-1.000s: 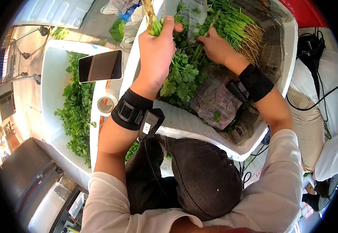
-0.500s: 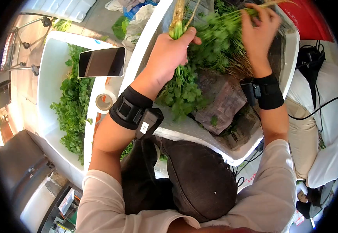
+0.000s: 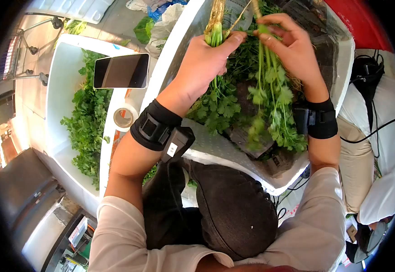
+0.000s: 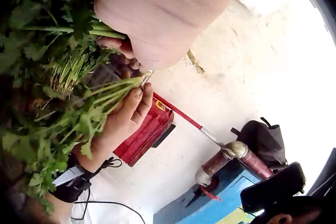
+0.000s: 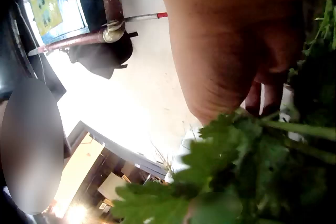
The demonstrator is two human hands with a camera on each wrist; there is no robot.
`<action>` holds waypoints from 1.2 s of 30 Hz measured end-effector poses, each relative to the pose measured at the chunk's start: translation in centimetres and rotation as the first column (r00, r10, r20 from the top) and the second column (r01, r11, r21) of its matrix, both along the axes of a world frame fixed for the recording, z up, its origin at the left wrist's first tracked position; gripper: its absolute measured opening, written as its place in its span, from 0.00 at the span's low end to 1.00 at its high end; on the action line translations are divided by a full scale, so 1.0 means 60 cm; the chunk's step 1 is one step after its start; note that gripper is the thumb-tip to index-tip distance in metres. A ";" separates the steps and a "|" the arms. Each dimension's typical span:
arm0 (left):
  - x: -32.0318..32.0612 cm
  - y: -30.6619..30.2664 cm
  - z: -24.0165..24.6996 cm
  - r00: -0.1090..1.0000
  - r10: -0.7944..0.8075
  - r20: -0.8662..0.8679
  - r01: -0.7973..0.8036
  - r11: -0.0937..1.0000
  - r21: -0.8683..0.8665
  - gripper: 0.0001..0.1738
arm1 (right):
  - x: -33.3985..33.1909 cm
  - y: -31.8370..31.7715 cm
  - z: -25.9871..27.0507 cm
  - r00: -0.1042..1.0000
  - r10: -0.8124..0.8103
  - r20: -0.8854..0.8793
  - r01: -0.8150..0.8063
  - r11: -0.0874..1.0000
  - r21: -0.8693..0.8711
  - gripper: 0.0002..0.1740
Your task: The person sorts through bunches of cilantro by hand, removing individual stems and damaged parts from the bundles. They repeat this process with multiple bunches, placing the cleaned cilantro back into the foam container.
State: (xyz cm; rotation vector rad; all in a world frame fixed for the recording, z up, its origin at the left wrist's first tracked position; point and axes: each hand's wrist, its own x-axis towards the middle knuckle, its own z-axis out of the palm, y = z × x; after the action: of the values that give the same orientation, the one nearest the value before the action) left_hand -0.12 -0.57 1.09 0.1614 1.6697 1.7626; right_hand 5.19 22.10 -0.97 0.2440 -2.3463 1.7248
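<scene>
My left hand [image 3: 202, 63] grips a bunch of coriander [image 3: 218, 106]; its pale brown roots stick up above the fist and its leaves hang below. To the right, my right hand [image 3: 292, 50] pinches a few coriander stems [image 3: 265, 68] near their root end, leaves hanging down over the white foam box [image 3: 342, 90]. In the left wrist view, the right hand's fingers [image 4: 137, 103] close on the stem ends. Leaves [image 5: 236, 155] cover the lower part of the right wrist view and partly hide the hand there. The two hands are close together, apart from each other.
Crumpled newspaper [image 3: 247, 143] lies inside the foam box. A second foam box at left holds leafy greens [image 3: 86, 127]. A phone [image 3: 121, 71] and a roll of tape [image 3: 123, 117] rest at its edge. Black cables [image 3: 370, 136] run at the right.
My right hand rose from the pile of coriander with some stems, swung right, then came back toward the left hand; the stems now hang leaves down. The left hand keeps its bunch.
</scene>
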 end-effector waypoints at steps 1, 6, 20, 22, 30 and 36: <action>-0.001 0.000 -0.004 1.000 0.000 0.001 0.000 1.000 0.000 0.16 | 0.003 -0.008 0.000 0.997 0.068 0.047 -0.068 0.998 -0.010 0.18; 0.003 -0.003 -0.003 1.000 -0.005 -0.012 0.005 1.000 -0.002 0.13 | 0.004 -0.018 -0.013 0.981 0.187 0.050 -0.188 0.982 0.016 0.23; -0.002 0.000 -0.017 0.999 0.050 0.008 -0.051 0.996 0.076 0.11 | 0.012 -0.037 0.000 0.991 0.128 0.044 -0.123 0.987 -0.105 0.26; -0.004 -0.001 -0.016 0.994 0.050 0.101 -0.068 0.981 0.184 0.08 | 0.013 -0.036 0.001 0.992 0.116 0.054 -0.112 0.991 -0.066 0.26; -0.003 0.002 -0.018 0.990 0.042 0.137 -0.076 0.965 0.251 0.09 | 0.021 -0.038 0.012 0.983 0.056 0.173 -0.061 0.998 0.022 0.29; 0.005 0.004 -0.012 0.995 0.072 -0.067 -0.069 0.996 0.055 0.11 | 0.022 -0.043 0.003 0.993 0.066 0.098 -0.064 0.998 -0.020 0.27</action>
State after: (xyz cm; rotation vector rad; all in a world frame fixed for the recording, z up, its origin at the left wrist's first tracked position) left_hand 0.16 -0.35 0.36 0.1910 1.6973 1.8738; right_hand 6.50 19.53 -0.77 0.2400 -2.4176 1.8251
